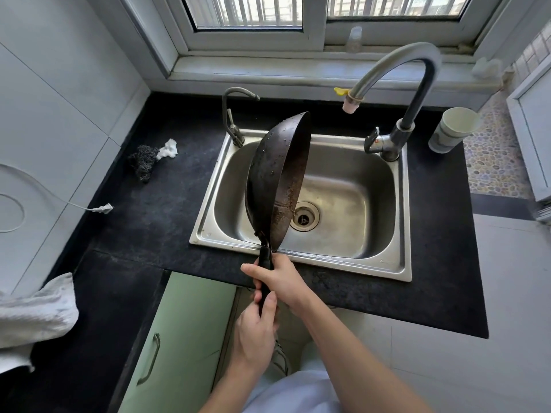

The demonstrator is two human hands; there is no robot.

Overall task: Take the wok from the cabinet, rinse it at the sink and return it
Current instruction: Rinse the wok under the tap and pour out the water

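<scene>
Wok (pixel 277 180), dark metal with a round bowl, was held tipped on edge over the sink (pixel 351 259), its rim nearly vertical and its hollow facing right. Water drops beaded its rough, speckled surface. Nearest the viewer, the left hand (pixel 256 332) wrapped its fingers round the lower end of the black handle (pixel 265 259). Just above it, the right hand (pixel 281 281) curled round the same handle, close to where it joined the bowl. Below the hands stood a pale green cabinet door (pixel 185 338) with a curved metal pull. A crumpled white towel (pixel 35 311) lay at the left on the black speckled counter (pixel 149 234). The steel sink was rectangular with rounded corners, and a round drain (pixel 304 217) lay just right of the wok's lower edge. Farther left, a white plug (pixel 103 208), a dark wire scourer (pixel 144 162) and a white wad (pixel 168 149) lay on the counter. Behind the basin rose a small tap (pixel 232 114) and a tall arched faucet (pixel 417 84); a pale cup (pixel 453 129) stood to the right. A white-framed window (pixel 253 13) closed the view.
</scene>
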